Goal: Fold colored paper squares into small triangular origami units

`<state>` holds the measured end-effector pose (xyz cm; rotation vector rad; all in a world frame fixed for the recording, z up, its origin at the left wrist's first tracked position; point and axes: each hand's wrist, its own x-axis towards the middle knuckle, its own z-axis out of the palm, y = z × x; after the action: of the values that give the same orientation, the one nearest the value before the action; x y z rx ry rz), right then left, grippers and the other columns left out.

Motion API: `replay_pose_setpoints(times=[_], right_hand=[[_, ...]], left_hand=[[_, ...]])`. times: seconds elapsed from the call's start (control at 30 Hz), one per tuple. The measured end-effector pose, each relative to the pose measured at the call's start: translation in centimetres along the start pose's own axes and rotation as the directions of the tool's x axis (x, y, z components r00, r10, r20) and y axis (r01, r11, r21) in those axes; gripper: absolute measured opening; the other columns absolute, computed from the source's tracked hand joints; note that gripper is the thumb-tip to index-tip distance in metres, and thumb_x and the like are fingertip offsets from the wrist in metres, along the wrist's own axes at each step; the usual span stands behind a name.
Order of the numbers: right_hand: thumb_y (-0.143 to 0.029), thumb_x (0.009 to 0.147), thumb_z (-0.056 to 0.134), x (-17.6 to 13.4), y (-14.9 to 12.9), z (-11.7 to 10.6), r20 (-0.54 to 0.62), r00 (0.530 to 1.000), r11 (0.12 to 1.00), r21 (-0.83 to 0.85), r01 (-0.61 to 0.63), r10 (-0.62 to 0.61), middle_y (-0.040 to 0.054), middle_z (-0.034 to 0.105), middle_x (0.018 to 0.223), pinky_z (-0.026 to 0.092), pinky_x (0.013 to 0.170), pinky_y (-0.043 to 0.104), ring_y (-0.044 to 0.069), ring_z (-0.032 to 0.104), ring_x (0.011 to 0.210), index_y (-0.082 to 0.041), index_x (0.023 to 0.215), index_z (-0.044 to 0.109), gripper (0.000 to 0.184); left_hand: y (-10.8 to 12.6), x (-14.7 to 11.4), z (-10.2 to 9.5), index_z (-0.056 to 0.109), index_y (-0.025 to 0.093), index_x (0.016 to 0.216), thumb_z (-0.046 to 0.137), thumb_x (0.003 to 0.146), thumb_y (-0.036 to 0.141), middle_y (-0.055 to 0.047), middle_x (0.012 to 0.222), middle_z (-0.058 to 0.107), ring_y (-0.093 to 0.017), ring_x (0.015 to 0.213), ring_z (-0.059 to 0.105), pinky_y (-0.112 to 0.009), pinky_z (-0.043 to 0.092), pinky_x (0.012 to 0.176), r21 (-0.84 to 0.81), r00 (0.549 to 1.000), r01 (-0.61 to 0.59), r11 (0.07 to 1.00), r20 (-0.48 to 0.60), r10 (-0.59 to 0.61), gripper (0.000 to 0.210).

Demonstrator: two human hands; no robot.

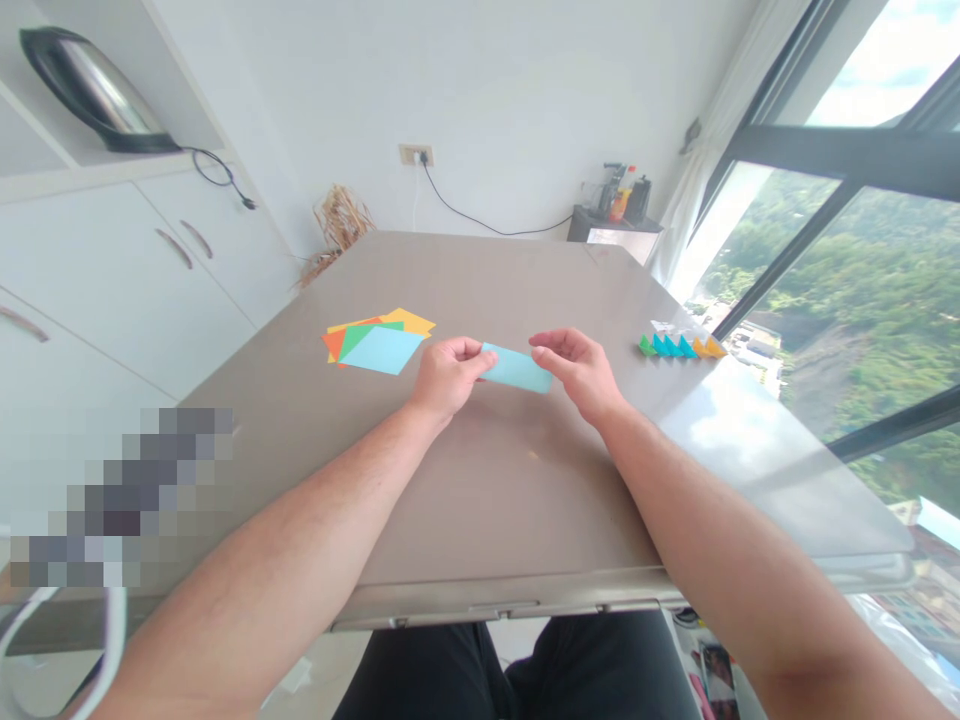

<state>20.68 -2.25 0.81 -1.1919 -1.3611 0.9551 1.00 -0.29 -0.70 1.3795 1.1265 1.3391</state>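
A light blue sheet of paper (516,368), a narrow rectangle that looks folded, is held just over the table. My left hand (450,375) pinches its left end between thumb and fingers. At the paper's upper right edge is my right hand (577,368), its thumb tip by the edge and its fingers curved a little apart from the thumb. Whether that thumb touches the paper I cannot tell. To the left of my left hand lies a fanned pile of coloured paper (382,350), in light blue, green, orange and yellow.
A row of small folded paper pieces (675,346), green, blue and orange, stands at the table's right side. The brown table (480,500) has its front edge at my lap. A pixelated patch (124,495) covers something at left. A window (810,230) is to the right.
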Motion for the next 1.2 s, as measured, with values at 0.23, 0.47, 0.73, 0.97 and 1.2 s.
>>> replay_pose_setpoints(times=[0.23, 0.47, 0.73, 0.97, 1.2], right_hand=[[-0.04, 0.071, 0.074, -0.5, -0.3, 0.1, 0.255, 0.964, 0.972, -0.235, -0.011, 0.073, -0.0018, 0.062, 0.064, 0.037, 0.055, 0.027, 0.012, 0.05, 0.059, -0.019, 0.073, 0.071, 0.022], [-0.039, 0.072, 0.07, -0.5, -0.1, 0.5, 0.271, 0.962, 0.958, -0.285, 0.044, 0.036, -0.0042, 0.051, 0.056, 0.03, 0.052, 0.026, 0.01, 0.041, 0.055, -0.019, 0.064, 0.063, 0.023], [-0.04, 0.067, 0.076, -0.6, 0.0, 1.7, 0.06, 0.994, 0.995, 0.047, -0.091, 0.088, -0.0041, 0.05, 0.059, 0.034, 0.053, 0.027, 0.01, 0.041, 0.056, -0.02, 0.063, 0.056, 0.028], [-0.041, 0.07, 0.075, -0.6, 0.2, 2.1, -0.046, 0.995, 0.995, 0.057, -0.084, 0.087, -0.0029, 0.053, 0.06, 0.037, 0.054, 0.027, 0.012, 0.045, 0.057, -0.021, 0.064, 0.057, 0.028], [-0.041, 0.071, 0.075, -0.7, 0.3, 2.1, -0.046, 0.996, 0.995, 0.058, -0.077, 0.08, -0.0025, 0.053, 0.06, 0.037, 0.054, 0.027, 0.012, 0.045, 0.057, -0.021, 0.064, 0.057, 0.028]], left_hand=[[0.3, -0.9, 0.0, 0.068, 0.019, 0.064, 0.075, 0.074, 0.039, 0.001, 0.061, 0.061, -0.013, 0.058, 0.051, -0.026, 0.038, 0.058, 0.214, 0.971, -0.106, 0.971, 0.235, 0.054, 0.022], [0.5, -0.9, 0.1, 0.068, 0.02, 0.063, 0.075, 0.073, 0.037, 0.001, 0.06, 0.059, -0.012, 0.057, 0.049, -0.026, 0.037, 0.055, 0.208, 0.967, -0.125, 0.97, 0.243, 0.073, 0.021], [0.1, -1.1, 1.1, 0.071, 0.017, 0.079, 0.082, 0.071, 0.04, -0.004, 0.078, 0.07, -0.019, 0.076, 0.065, -0.032, 0.055, 0.07, -0.138, 0.977, 0.068, 0.988, 0.21, -0.038, 0.027], [0.5, -1.0, 1.5, 0.069, 0.016, 0.068, 0.083, 0.068, 0.047, -0.004, 0.071, 0.068, -0.018, 0.069, 0.064, -0.034, 0.054, 0.07, -0.159, 0.991, 0.098, 0.982, 0.107, -0.081, 0.033], [0.8, -1.2, 1.5, 0.067, 0.018, 0.067, 0.082, 0.067, 0.041, -0.003, 0.071, 0.067, -0.018, 0.07, 0.065, -0.035, 0.056, 0.071, -0.206, 0.991, 0.125, 0.971, 0.066, -0.114, 0.028]])
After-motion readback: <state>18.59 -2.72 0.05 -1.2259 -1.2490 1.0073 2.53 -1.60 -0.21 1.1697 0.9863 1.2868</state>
